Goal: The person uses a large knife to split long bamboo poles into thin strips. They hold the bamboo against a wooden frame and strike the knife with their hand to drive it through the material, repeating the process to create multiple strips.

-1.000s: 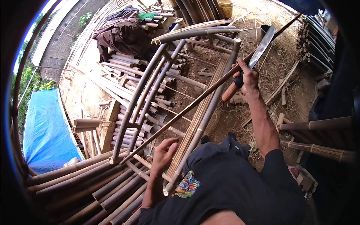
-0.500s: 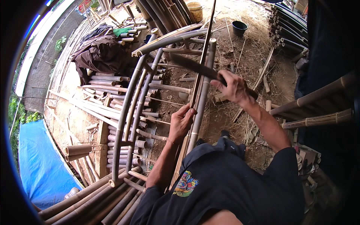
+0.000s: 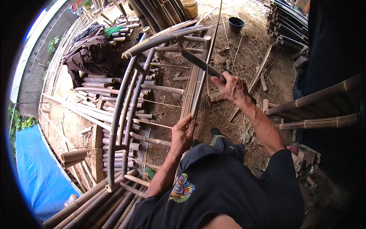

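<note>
Here's the bamboo strip point(image 3: 214, 32) — long, slim, brown toward the top, with a bright, pale edge lower down — standing out above the frame's right-hand rail and running down to the left hand point(image 3: 182, 133). And across it goes the knife point(image 3: 198, 63), a broad, dark metal blade slanting over the strip; whether the edge bites, you can't tell from here. The left hand is closed up tight, thumb and fingers pinching the strip's lower part. The right hand point(image 3: 233, 89) is wrapped round the knife's handle, which it mostly hides.

Just beneath, the bamboo frame point(image 3: 113, 133): smooth round poles, knuckled at the joints, bowed along the left, with narrow, straight slats point(image 3: 189, 91) laid side by side near the right rail. Further out, short hollow bamboo lengths point(image 3: 100, 84) lie heaped, crumpled brown cloth point(image 3: 89, 55) above them — then a round dark bucket point(image 3: 236, 24) on strawy earth, and a creased blue tarp point(image 3: 40, 175) far left.
</note>
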Tool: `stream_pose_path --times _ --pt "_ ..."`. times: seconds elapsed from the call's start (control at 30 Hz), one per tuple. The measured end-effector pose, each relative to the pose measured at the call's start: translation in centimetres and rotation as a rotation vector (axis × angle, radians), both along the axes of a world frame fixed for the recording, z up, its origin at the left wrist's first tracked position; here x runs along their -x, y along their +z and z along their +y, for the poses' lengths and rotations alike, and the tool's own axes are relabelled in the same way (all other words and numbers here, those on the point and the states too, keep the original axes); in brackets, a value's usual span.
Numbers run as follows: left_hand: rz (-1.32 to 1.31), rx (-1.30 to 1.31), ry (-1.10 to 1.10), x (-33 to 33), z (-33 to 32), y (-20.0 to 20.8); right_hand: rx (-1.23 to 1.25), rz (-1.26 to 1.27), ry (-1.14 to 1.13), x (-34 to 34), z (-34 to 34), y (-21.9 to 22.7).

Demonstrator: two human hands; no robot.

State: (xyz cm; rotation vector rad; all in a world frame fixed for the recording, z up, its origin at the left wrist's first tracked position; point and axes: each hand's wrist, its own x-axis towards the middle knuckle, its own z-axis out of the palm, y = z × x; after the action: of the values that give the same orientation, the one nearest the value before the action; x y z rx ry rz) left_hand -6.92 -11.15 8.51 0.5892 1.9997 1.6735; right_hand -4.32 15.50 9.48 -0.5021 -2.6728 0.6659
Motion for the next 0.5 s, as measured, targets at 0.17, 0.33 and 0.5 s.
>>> stream_pose_path --times 0.17,0.33,0.5 --pt "0.129 0.115 -0.004 0.1 3.2 0.7 -0.075 0.007 0.188 -1.7 0.1 -0.1" --pt "0.192 0.178 -0.093 -2.2 4.1 1.9 -0.059 0.073 -0.03 0.7 12.4 -0.9" --pt "0.244 0.178 -0.134 -4.9 2.8 0.4 -0.175 0.079 -0.028 0.4 20.0 0.9"
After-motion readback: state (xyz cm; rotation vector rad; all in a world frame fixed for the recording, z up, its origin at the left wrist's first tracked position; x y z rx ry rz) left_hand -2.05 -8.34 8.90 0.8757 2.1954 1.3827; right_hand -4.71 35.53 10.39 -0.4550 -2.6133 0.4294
